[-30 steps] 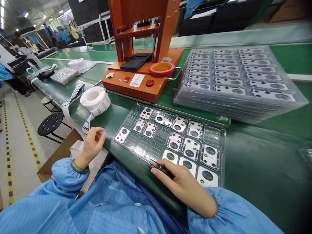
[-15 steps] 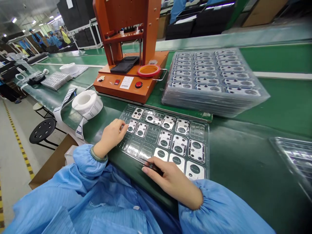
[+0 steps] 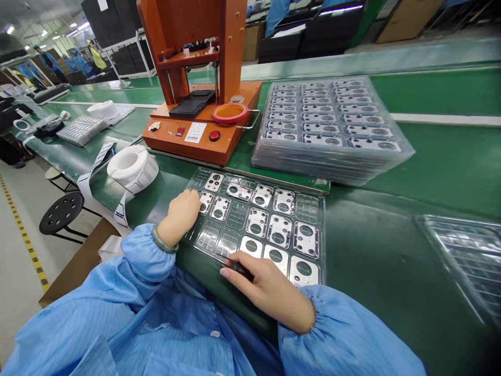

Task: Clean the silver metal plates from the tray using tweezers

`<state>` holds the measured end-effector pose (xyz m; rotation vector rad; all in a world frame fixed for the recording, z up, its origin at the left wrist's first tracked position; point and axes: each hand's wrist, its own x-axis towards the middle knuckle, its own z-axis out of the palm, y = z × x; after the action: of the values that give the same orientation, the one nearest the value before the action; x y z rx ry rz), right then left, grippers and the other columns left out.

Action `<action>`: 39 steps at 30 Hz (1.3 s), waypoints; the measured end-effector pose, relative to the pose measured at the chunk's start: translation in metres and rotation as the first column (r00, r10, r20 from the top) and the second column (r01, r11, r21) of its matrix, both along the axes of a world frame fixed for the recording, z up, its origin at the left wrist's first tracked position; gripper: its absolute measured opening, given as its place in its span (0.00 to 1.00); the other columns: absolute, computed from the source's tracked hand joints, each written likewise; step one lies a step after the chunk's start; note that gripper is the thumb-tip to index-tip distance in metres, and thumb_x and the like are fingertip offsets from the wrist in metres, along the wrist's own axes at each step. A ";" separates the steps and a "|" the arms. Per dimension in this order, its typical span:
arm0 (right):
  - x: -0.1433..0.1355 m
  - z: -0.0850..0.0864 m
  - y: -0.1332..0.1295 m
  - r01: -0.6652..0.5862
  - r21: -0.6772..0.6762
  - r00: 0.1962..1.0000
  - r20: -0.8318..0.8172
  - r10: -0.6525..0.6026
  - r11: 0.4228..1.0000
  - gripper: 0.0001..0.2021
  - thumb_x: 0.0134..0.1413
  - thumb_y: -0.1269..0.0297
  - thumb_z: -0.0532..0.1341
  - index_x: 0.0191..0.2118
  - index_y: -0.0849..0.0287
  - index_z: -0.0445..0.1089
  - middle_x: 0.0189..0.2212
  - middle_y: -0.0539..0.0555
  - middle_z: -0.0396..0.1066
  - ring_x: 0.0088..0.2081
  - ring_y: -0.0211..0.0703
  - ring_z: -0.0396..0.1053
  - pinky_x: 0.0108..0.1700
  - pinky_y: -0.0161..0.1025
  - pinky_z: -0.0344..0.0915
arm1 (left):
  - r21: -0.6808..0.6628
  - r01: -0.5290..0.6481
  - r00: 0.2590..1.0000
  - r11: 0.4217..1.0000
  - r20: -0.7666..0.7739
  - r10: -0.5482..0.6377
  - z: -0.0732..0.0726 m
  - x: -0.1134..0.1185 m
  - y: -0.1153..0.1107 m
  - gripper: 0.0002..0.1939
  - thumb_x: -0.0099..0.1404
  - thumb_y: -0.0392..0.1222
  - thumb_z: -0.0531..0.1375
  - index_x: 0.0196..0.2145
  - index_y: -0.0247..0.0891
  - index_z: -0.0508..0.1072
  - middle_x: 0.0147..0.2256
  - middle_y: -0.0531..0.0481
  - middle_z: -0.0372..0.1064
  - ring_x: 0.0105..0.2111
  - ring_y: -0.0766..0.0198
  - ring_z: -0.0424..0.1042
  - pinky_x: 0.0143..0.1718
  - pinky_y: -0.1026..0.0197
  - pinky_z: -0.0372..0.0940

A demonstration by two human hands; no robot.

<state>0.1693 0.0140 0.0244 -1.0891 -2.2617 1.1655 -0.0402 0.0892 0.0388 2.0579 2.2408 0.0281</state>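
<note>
A clear plastic tray [image 3: 237, 214] lies on the green bench, with metal plates in many of its pockets. My left hand [image 3: 183, 215] is at the tray's left edge, its fingers curled by a metal plate [image 3: 205, 202]; whether they grip it is hidden. Over the tray's near edge, my right hand [image 3: 260, 279] is closed round a dark, thin tool [image 3: 239, 268], whose tip points left. Beside my left hand sits another plate [image 3: 219, 208] in its pocket.
An orange press [image 3: 195, 137] stands behind the tray. Right of it is a tall stack of filled trays [image 3: 324, 151]. A label roll [image 3: 133, 167] sits at the left, and another clear tray [image 3: 465, 261] lies far right.
The view has shifted slightly, so the bench things appear further left. My left hand has curled in more beside the leftmost plate. My right hand keeps its hold on the dark tool.
</note>
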 end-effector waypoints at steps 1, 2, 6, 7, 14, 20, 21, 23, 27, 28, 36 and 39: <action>0.000 0.000 0.000 0.005 0.003 1.000 -0.004 -0.005 1.000 0.12 0.61 0.56 0.55 0.36 0.56 0.70 0.26 0.50 0.74 0.26 0.39 0.70 0.28 0.35 0.61 | 0.005 -0.014 1.000 1.000 -0.011 0.014 0.001 0.004 -0.001 0.10 0.67 0.36 0.51 0.39 0.30 0.70 0.41 0.36 0.70 0.43 0.54 0.72 0.42 0.57 0.64; 0.001 0.001 0.000 0.011 0.007 1.000 -0.011 -0.011 1.000 0.11 0.61 0.56 0.55 0.35 0.56 0.70 0.26 0.50 0.74 0.26 0.39 0.69 0.28 0.35 0.61 | 0.012 -0.028 0.999 1.000 -0.016 0.028 0.002 0.007 -0.002 0.10 0.67 0.33 0.50 0.38 0.29 0.70 0.40 0.36 0.70 0.43 0.53 0.72 0.42 0.57 0.65; 0.003 0.004 0.002 0.051 -0.011 0.996 -0.069 -0.052 0.999 0.12 0.60 0.55 0.55 0.35 0.56 0.70 0.24 0.49 0.73 0.24 0.38 0.68 0.27 0.34 0.61 | 0.050 -0.059 0.998 0.997 0.034 0.057 0.002 0.008 -0.003 0.10 0.64 0.31 0.50 0.35 0.30 0.70 0.38 0.37 0.71 0.42 0.53 0.72 0.41 0.57 0.65; 0.003 0.005 0.002 0.076 -0.026 0.993 -0.087 -0.078 0.997 0.12 0.60 0.55 0.55 0.35 0.56 0.70 0.23 0.48 0.71 0.24 0.38 0.67 0.27 0.34 0.61 | 0.060 -0.059 0.996 0.996 0.065 0.055 0.002 0.005 -0.003 0.08 0.64 0.33 0.51 0.34 0.31 0.70 0.38 0.38 0.71 0.42 0.54 0.72 0.41 0.58 0.65; 0.007 0.001 0.007 0.282 -0.165 0.935 -0.174 -0.309 0.945 0.17 0.61 0.50 0.52 0.36 0.57 0.69 0.22 0.48 0.69 0.25 0.39 0.67 0.28 0.35 0.64 | 0.127 -0.026 0.896 0.992 0.442 -0.033 -0.002 -0.012 -0.010 0.05 0.61 0.41 0.55 0.31 0.37 0.69 0.30 0.51 0.71 0.31 0.64 0.70 0.34 0.63 0.64; 0.010 -0.008 0.017 0.510 -0.287 0.758 -0.295 -0.581 0.811 0.20 0.53 0.47 0.61 0.45 0.57 0.70 0.36 0.54 0.75 0.35 0.45 0.73 0.35 0.39 0.70 | 0.089 0.087 0.534 0.992 0.837 -0.122 -0.003 0.024 -0.038 0.09 0.62 0.45 0.57 0.32 0.36 0.68 0.27 0.54 0.67 0.25 0.70 0.67 0.27 0.67 0.63; 0.011 -0.008 0.018 0.510 -0.312 0.744 -0.308 -0.594 0.801 0.21 0.51 0.48 0.62 0.46 0.57 0.70 0.36 0.54 0.76 0.35 0.45 0.74 0.35 0.39 0.70 | 0.076 0.101 0.470 0.992 0.875 -0.115 -0.003 0.030 -0.043 0.08 0.62 0.45 0.57 0.32 0.36 0.68 0.26 0.54 0.66 0.24 0.70 0.66 0.27 0.67 0.63; 0.012 -0.009 0.019 0.491 -0.365 0.730 -0.323 -0.602 0.791 0.22 0.51 0.48 0.63 0.47 0.58 0.69 0.31 0.53 0.75 0.32 0.45 0.73 0.32 0.39 0.69 | 0.062 0.152 0.440 0.986 0.890 -0.123 -0.004 0.037 -0.050 0.09 0.63 0.45 0.57 0.32 0.36 0.68 0.25 0.55 0.65 0.24 0.71 0.65 0.26 0.67 0.61; 0.012 -0.008 0.020 0.528 -0.429 0.667 -0.325 -0.671 0.733 0.19 0.51 0.48 0.62 0.41 0.59 0.70 0.25 0.52 0.73 0.30 0.46 0.72 0.30 0.40 0.67 | 0.095 0.191 0.513 0.977 0.839 -0.182 -0.002 0.036 -0.053 0.12 0.66 0.48 0.54 0.31 0.37 0.68 0.23 0.56 0.63 0.23 0.71 0.64 0.27 0.66 0.59; 0.012 -0.007 0.020 0.553 -0.422 0.653 -0.316 -0.688 0.718 0.19 0.50 0.48 0.63 0.40 0.59 0.71 0.26 0.52 0.73 0.31 0.45 0.72 0.30 0.39 0.67 | 0.093 0.190 0.521 0.977 0.835 -0.181 -0.002 0.035 -0.052 0.13 0.66 0.48 0.54 0.32 0.37 0.68 0.23 0.56 0.63 0.23 0.70 0.64 0.27 0.66 0.59; 0.009 -0.007 0.020 0.539 -0.381 0.664 -0.357 -0.657 0.751 0.17 0.46 0.48 0.65 0.31 0.59 0.72 0.22 0.50 0.70 0.26 0.43 0.68 0.27 0.37 0.63 | 0.049 0.260 0.463 0.964 0.870 -0.169 -0.006 0.031 -0.055 0.14 0.65 0.51 0.55 0.35 0.36 0.70 0.27 0.54 0.68 0.24 0.70 0.66 0.28 0.66 0.62; 0.011 -0.007 0.021 0.563 -0.388 0.628 -0.373 -0.683 0.730 0.18 0.45 0.46 0.65 0.30 0.58 0.71 0.17 0.47 0.64 0.22 0.40 0.64 0.22 0.35 0.59 | 0.206 0.140 0.662 0.969 0.708 -0.246 -0.008 0.009 -0.040 0.12 0.66 0.48 0.55 0.38 0.37 0.71 0.33 0.50 0.71 0.31 0.67 0.69 0.34 0.64 0.65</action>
<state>0.1803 0.0349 0.0171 -1.3293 -1.1952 1.2213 -0.0310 0.0489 0.0310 1.8425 1.5362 0.8540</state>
